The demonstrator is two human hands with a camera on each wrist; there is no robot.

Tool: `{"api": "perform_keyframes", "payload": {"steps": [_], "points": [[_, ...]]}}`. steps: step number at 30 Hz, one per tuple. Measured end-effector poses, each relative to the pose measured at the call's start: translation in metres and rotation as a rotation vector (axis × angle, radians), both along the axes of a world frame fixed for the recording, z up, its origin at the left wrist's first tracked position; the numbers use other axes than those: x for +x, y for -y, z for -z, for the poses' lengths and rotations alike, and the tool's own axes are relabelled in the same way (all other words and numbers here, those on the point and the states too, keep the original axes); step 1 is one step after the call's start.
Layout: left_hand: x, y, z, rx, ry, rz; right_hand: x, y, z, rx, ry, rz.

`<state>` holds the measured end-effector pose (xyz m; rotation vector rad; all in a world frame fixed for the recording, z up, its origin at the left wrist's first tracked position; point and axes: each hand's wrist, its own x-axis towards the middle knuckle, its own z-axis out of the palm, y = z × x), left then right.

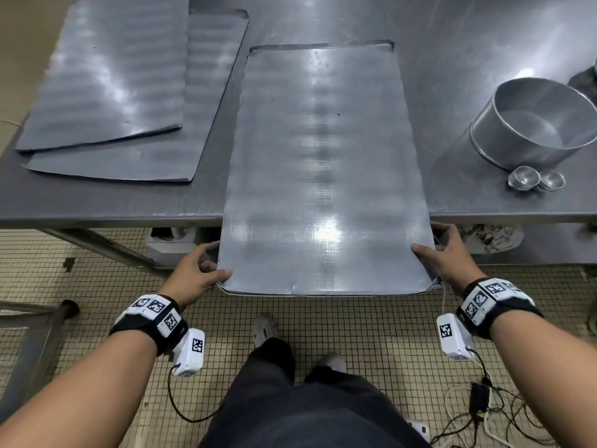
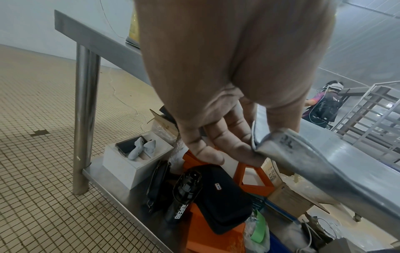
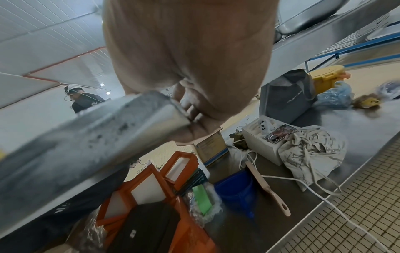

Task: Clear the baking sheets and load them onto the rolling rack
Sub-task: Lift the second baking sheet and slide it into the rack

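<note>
A large bare metal baking sheet point(image 1: 323, 176) lies lengthwise on the steel table point(image 1: 468, 43), its near end sticking out past the table's front edge. My left hand point(image 1: 200, 270) grips the sheet's near left corner point(image 2: 288, 145), thumb on top and fingers point(image 2: 218, 142) underneath. My right hand point(image 1: 447, 257) grips the near right corner point(image 3: 151, 109) the same way. Two more flat sheets point(image 1: 106, 76) lie overlapped at the table's far left. A metal rolling rack point(image 2: 368, 116) shows far off in the left wrist view.
A round metal tin point(image 1: 536, 121) and two small metal cups point(image 1: 534, 180) stand on the table's right side. The lower shelf point(image 2: 112, 184) holds boxes, bags, a cloth point(image 3: 311, 154) and cables. Another person point(image 2: 324, 106) works beyond the table. Cables point(image 1: 478, 409) lie on the tiled floor.
</note>
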<state>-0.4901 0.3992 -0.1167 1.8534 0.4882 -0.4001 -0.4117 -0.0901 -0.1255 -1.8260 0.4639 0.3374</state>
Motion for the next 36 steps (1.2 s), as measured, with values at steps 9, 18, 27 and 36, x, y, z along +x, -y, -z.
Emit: {"api": "perform_keyframes", "payload": {"steps": [9, 18, 27, 36], "points": [[0.01, 0.012, -0.004, 0.095, -0.012, -0.052, 0.007, 0.004, 0.004, -0.111, -0.018, -0.027], [0.062, 0.033, -0.002, 0.281, -0.029, -0.047, 0.027, -0.011, 0.005, -0.309, 0.02, -0.103], [0.057, 0.043, 0.021, 0.252, 0.076, -0.121, 0.026, -0.012, 0.014, -0.358, 0.024, -0.118], [0.049, 0.047, 0.02, 0.241, 0.079, -0.215, 0.014, -0.011, 0.01, -0.221, 0.071, -0.059]]}}
